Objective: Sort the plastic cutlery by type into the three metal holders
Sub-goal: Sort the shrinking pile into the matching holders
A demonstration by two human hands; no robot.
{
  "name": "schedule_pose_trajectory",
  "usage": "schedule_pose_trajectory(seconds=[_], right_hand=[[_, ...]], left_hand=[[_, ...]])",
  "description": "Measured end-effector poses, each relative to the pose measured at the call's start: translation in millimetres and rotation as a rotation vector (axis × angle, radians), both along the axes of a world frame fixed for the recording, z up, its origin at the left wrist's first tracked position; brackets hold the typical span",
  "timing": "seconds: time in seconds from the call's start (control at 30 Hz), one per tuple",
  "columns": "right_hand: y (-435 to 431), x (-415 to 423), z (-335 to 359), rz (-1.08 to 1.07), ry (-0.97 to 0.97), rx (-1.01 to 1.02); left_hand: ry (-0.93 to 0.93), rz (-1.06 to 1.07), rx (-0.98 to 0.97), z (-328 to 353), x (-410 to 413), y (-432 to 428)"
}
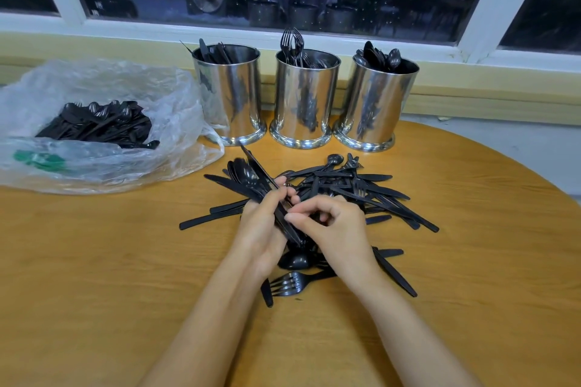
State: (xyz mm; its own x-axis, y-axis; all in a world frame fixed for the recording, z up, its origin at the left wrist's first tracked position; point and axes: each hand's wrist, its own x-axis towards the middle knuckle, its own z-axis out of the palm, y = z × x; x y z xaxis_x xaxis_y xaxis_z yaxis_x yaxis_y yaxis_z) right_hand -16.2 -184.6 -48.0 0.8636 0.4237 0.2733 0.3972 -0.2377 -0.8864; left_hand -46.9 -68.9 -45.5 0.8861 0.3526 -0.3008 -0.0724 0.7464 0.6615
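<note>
Left hand grips a fanned bundle of cutlery — right hand, fingers curled, pinches one handle in it.

Three holders are set in a row at the back of the bench: knives in the left holder, forks in the middle holder, spoons in the right holder. A pile of black cutlery is spread before them. A bundle of spoons and knives is held in the left grip; one of its handles is pinched by the right grip.
</note>
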Motion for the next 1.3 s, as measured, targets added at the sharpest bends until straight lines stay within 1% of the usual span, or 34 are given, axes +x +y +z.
schedule_pose_trajectory(seconds=[0.03, 0.13, 0.2, 0.27, 0.33, 0.4, 0.47, 0.5, 0.53, 0.63, 0.67, 0.8, 0.87, 0.93, 1.03, 1.1, 1.13, 1.17, 1.2, 1.3], right_hand=[[-3, 3, 1, -0.008, -0.007, 0.027], [-14, 14, 13, -0.092, 0.055, 0.176], [-17, 22, 26, -0.100, 0.028, 0.184], [-13, 26, 42, -0.037, -0.045, 0.106], [-1, 25, 59, 0.090, -0.090, 0.006], [14, 23, 71, 0.193, -0.170, -0.196], [27, 21, 76, 0.220, -0.264, -0.408], [32, 22, 77, 0.209, -0.286, -0.445], [35, 23, 79, 0.192, -0.288, -0.440], [37, 29, 82, 0.170, -0.241, -0.387], [37, 29, 83, 0.180, -0.223, -0.399], [39, 26, 85, 0.204, -0.218, -0.549], [41, 28, 89, 0.210, -0.168, -0.484], [41, 35, 99, 0.199, -0.053, -0.302], [33, 56, 120, 0.004, 0.010, 0.094], [21, 70, 133, -0.120, 0.048, 0.407], [14, 76, 136, -0.145, 0.065, 0.507], [7, 79, 136, -0.142, 0.085, 0.533], [2, 81, 134, -0.112, 0.119, 0.485], [-3, 75, 112, 0.066, 0.263, 0.079]], left_hand=[[-0.005, -0.012, -0.003, 1, 0, 0], [-0.039, -0.105, -0.001, 2, -2, -1], [-0.040, -0.192, 0.033, 2, -3, -3], [-0.047, -0.283, 0.081, 3, -5, -7], [-0.063, -0.359, 0.145, 4, -6, -11], [-0.066, -0.386, 0.219, 6, -9, -14], [-0.082, -0.382, 0.244, 8, -11, -16], [-0.095, -0.385, 0.240, 8, -12, -16], [-0.105, -0.389, 0.234, 9, -13, -16], [-0.122, -0.403, 0.240, 9, -14, -15], [-0.126, -0.405, 0.253, 9, -13, -15], [-0.106, -0.404, 0.307, 8, -13, -16], [-0.104, -0.420, 0.284, 8, -13, -16], [-0.078, -0.432, 0.268, 8, -13, -15], [-0.038, -0.439, 0.241, 7, -13, -15], [-0.022, -0.386, 0.203, 7, -12, -12], [-0.011, -0.344, 0.189, 7, -11, -10], [-0.005, -0.307, 0.176, 7, -10, -8], [-0.006, -0.281, 0.163, 7, -10, -6], [-0.038, -0.290, 0.136, 9, -10, -7]])
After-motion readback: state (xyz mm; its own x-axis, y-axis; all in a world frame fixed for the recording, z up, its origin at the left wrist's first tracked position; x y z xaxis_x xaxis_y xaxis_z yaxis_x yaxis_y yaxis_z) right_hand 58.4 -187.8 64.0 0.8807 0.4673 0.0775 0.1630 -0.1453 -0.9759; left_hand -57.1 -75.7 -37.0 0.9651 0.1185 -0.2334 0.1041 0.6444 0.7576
